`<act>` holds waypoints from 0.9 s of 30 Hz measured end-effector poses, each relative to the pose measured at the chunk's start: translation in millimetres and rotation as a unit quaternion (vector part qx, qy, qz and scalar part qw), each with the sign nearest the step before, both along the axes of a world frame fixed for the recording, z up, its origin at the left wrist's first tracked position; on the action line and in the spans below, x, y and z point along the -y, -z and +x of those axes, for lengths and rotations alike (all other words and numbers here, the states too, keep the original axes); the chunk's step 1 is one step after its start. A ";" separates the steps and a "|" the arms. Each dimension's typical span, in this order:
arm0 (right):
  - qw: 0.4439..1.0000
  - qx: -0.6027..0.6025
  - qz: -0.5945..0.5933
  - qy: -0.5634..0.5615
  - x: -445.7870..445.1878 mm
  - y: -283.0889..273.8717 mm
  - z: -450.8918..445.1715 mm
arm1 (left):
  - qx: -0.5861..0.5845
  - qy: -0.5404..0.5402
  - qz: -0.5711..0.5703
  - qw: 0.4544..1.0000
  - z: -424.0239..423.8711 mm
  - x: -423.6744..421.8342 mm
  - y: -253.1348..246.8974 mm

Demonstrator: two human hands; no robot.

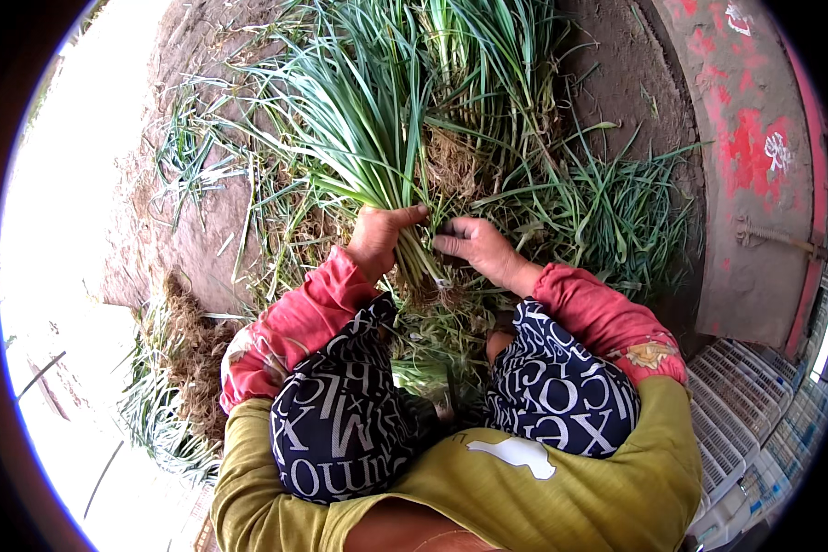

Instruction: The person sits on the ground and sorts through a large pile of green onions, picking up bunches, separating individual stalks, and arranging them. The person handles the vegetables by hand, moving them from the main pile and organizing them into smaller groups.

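My left hand (375,238) is closed around the pale stems of a bunch of long-leaved green allium plants (376,148). The leaves fan out away from me, and the bunch's thin roots (436,293) hang toward my knees. Just right of the stems is my right hand (481,250), its thumb and bent fingers close together beside some thin leaf strands. Whether those fingertips pinch a strand is too small to tell. Beyond both hands lies a larger pile of the same plants (500,76), with a tangle of brown roots (455,162) facing me.
Loose green leaves (621,214) are heaped at the right, with stripped leaves (196,155) scattered left on the packed ground (214,228). More rooted plants (193,366) lie by my left side. A worn red-painted metal panel (748,179) and white plastic crates (728,407) stand at the right.
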State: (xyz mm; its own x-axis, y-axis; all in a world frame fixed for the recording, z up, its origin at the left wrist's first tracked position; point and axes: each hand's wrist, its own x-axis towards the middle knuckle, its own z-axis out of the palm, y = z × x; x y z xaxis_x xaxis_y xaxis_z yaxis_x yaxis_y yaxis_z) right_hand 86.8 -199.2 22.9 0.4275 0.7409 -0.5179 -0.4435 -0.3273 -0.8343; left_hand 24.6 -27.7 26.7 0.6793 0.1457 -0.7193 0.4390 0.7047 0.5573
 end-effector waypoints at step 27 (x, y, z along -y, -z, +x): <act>0.980 0.197 0.006 -0.008 -30.7 24.7 47.6 | 0.000 0.043 -0.065 0.997 0.0 0.9 -5.8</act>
State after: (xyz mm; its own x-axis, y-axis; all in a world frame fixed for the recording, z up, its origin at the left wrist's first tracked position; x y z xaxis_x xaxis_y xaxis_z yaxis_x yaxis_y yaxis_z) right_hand 134.4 -168.6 -1.9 0.5807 0.7543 -0.3062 -0.0807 -0.3209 -0.9437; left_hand 24.5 -28.6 32.5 0.6857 -0.0065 -0.7278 0.5002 0.7306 0.4648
